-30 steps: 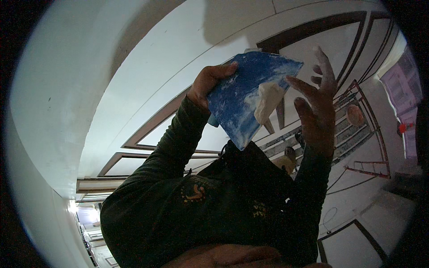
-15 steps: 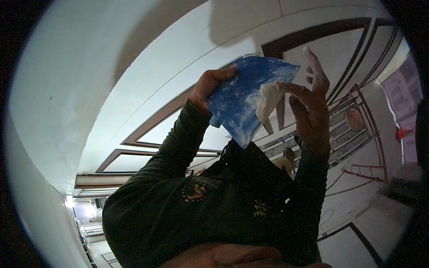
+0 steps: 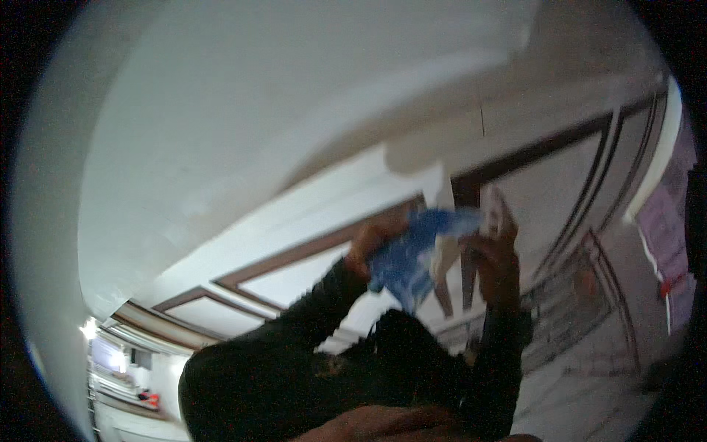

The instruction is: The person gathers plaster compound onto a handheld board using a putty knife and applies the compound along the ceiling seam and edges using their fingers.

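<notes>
By the left hand (image 3: pixel 368 243), a blue board (image 3: pixel 401 259) is gripped at its nine o'clock edge, toward four o'clock from the view's centre. A pale lump (image 3: pixel 443 255) is carried at its three o'clock side; beyond, the right hand (image 3: pixel 498 256) is held with fingers apart, any contact blurred.
</notes>
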`<state>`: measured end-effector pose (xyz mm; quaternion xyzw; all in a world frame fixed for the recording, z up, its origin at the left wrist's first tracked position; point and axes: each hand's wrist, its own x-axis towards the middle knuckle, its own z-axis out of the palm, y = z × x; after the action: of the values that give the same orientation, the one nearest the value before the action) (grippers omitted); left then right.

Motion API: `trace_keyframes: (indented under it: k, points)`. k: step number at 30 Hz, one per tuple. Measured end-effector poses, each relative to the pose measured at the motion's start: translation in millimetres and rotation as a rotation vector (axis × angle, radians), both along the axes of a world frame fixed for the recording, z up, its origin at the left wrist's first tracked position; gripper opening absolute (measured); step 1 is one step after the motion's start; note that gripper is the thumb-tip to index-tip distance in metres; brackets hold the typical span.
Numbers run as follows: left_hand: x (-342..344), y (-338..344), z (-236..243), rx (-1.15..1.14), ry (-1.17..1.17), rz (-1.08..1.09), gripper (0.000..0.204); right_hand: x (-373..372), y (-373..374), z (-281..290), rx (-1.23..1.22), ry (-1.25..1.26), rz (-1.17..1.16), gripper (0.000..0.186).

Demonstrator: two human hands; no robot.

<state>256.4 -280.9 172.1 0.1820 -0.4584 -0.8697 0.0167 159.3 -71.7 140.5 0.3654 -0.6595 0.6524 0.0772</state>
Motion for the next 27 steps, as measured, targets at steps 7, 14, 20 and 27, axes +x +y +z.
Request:
trace_keyframes:
  k: [7, 14, 20, 27]
  points:
    - [-4.0, -12.5, -6.9, 0.089, -0.03, -0.042, 0.037, -5.9, -26.6, -4.7, -0.254, -0.038, 0.217, 0.026]
    - [-2.6, -24.8, -1.6, 0.061, -0.053, 0.058, 0.03, -10.8, -40.1, 1.4, -0.279, -0.122, 0.222, 0.026]
    - [27.3, -33.1, 22.2, -0.127, -0.13, 0.134, 0.023, -14.9, -22.8, 79.5, -0.557, 0.084, 0.121, 0.036]
    - [43.9, -58.5, -2.7, -0.097, -0.121, 0.179, 0.027, -37.0, -12.2, 203.4, -0.617, 0.531, 0.042, 0.043]
